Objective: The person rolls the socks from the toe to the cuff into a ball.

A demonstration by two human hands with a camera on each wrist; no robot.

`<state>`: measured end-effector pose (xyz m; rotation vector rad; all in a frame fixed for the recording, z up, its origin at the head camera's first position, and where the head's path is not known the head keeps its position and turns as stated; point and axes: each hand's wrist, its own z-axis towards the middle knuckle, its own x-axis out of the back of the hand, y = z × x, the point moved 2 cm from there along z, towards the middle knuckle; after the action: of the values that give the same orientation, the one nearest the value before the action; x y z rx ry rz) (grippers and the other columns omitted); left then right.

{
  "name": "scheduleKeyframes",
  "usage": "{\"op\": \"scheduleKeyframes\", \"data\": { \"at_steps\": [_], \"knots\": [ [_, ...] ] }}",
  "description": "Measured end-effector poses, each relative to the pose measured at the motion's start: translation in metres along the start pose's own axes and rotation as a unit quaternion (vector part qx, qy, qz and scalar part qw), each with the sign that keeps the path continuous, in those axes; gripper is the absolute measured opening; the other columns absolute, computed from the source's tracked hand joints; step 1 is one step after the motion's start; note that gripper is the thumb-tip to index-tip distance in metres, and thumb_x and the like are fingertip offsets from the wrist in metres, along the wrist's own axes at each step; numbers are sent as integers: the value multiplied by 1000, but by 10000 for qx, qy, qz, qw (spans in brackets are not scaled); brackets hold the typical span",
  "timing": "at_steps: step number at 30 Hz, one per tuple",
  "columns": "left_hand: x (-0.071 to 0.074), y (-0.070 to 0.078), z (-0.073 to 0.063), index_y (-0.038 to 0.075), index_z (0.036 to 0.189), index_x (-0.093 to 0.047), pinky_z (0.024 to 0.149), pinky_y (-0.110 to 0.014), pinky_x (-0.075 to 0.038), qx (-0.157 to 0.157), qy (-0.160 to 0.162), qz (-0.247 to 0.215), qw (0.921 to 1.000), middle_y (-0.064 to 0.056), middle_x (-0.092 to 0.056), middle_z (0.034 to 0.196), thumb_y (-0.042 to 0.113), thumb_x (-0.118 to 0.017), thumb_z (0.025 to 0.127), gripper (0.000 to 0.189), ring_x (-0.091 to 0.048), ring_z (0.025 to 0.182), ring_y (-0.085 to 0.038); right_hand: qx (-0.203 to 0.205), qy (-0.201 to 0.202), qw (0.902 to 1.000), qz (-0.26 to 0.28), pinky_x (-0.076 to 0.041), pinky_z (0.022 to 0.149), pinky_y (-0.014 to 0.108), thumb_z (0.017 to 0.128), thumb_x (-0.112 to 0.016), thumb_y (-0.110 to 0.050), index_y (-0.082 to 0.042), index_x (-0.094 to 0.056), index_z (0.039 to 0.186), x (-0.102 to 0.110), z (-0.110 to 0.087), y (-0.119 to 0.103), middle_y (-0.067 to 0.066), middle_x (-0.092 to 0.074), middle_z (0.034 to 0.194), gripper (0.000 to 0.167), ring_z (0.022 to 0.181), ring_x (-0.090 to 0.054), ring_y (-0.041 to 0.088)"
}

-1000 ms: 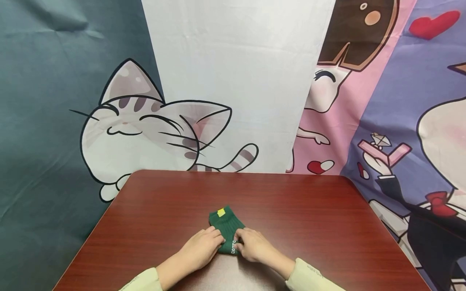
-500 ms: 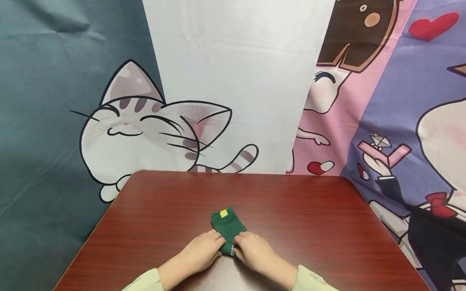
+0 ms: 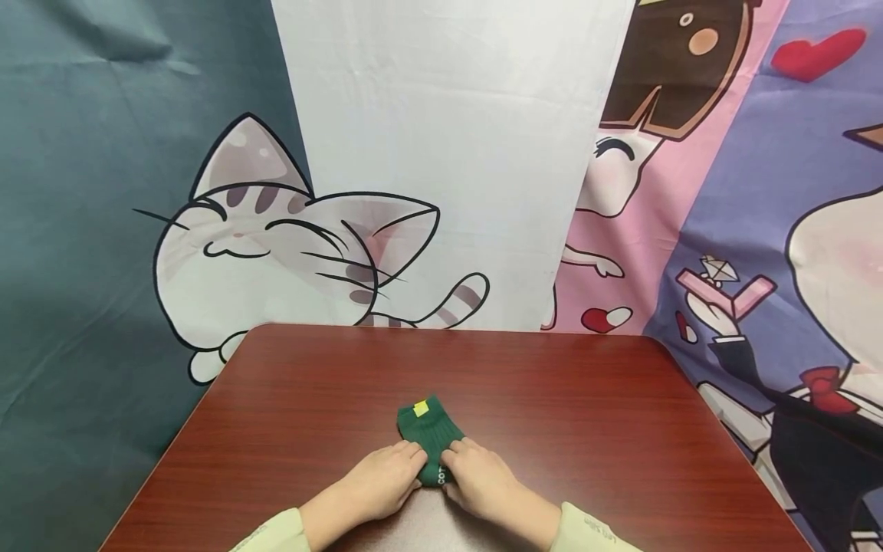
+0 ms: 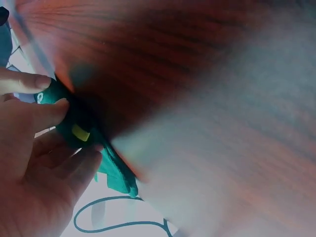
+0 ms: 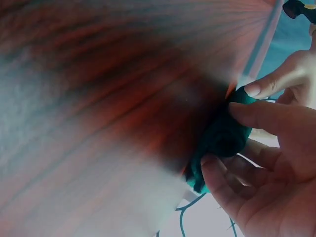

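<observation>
A green ribbed sock [image 3: 429, 431] lies on the tabletop, with a yellow patch at its far end and white lettering on its near part. My left hand [image 3: 388, 477] holds the near left side, and my right hand [image 3: 480, 477] holds the near right side. Thumb and fingers of both hands curl about the near end. In the right wrist view the sock [image 5: 224, 136] looks rolled into a thick bundle there. Its flatter cuff end [image 4: 118, 175] trails off beyond my fingers in the left wrist view. Part of the lettering is hidden under my right fingers.
A reddish-brown wooden table [image 3: 310, 383] with rounded far corners stretches out around the sock. Behind it hang printed cloth backdrops, one with a cartoon cat [image 3: 276, 253]. Pale yellow-green sleeves [image 3: 586, 529] cover my forearms.
My right fingers have shifted along the near end and cover some of the lettering that showed earlier. The sock has slid slightly towards me. My left hand has barely moved.
</observation>
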<state>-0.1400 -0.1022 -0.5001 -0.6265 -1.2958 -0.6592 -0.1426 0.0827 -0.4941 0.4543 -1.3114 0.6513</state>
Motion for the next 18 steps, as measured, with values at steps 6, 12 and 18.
{"op": "scheduleKeyframes", "data": {
  "at_steps": [6, 12, 18],
  "knots": [
    [1, -1, -2, 13, 107, -66, 67, -24, -54, 139, -25, -146, 9998, 4, -56, 95, 27, -69, 96, 18, -60, 86, -8, -81, -190, 9994, 287, -52, 68, 25, 83, -80, -24, -13, -72, 93, -1, -1, 5, -7, -56, 85, 17, 81, -53, 8],
    [-2, -8, 2, 9, 117, -68, 75, -25, -55, 255, -118, -638, 9976, 2, -60, 101, 23, -63, 100, 22, -59, 93, -11, -288, -278, 9972, 633, -55, 74, 28, 90, -76, -24, -9, -76, 100, 2, 1, 11, -5, -62, 87, 19, 84, -60, 10],
    [-5, -13, 6, 4, 120, -68, 89, -29, -53, 344, -103, -838, 9958, -2, -64, 107, 18, -59, 102, 24, -59, 102, -15, -723, -662, 9874, 1241, -55, 75, 32, 94, -72, -22, -6, -75, 104, 2, 8, 18, -3, -64, 88, 20, 84, -62, 12]
  ]
}}
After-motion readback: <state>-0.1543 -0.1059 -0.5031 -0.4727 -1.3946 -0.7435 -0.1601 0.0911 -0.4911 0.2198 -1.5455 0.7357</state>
